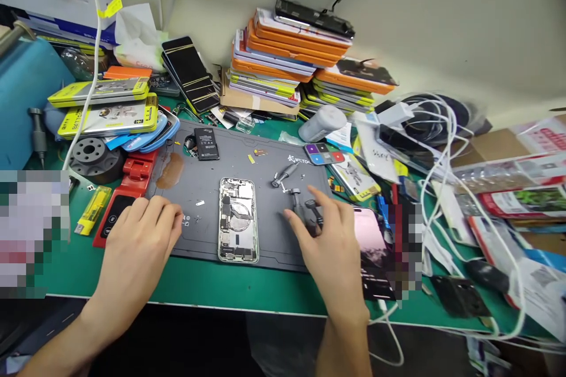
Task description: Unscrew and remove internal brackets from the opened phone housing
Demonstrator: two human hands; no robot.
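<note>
An opened phone [238, 219] lies face up, its insides showing, in the middle of a grey work mat [207, 179]. My left hand [140, 235] rests on the mat's left edge, fingers curled down and together, nothing visible in it. My right hand [329, 238] is on the mat's right side with thumb and forefinger apart around grey screwdrivers [305, 207]. Whether it grips one I cannot make out. Another screwdriver [283, 175] lies just beyond. A black battery [206, 144] sits at the mat's far left.
Stacks of orange and yellow boxes [287, 59] stand at the back. Yellow packs [110, 112] and a red tool [132, 179] crowd the left. A phone with a pink screen [371, 247] lies to the right, beside white cables [442, 147]. The green table edge [198, 288] runs in front.
</note>
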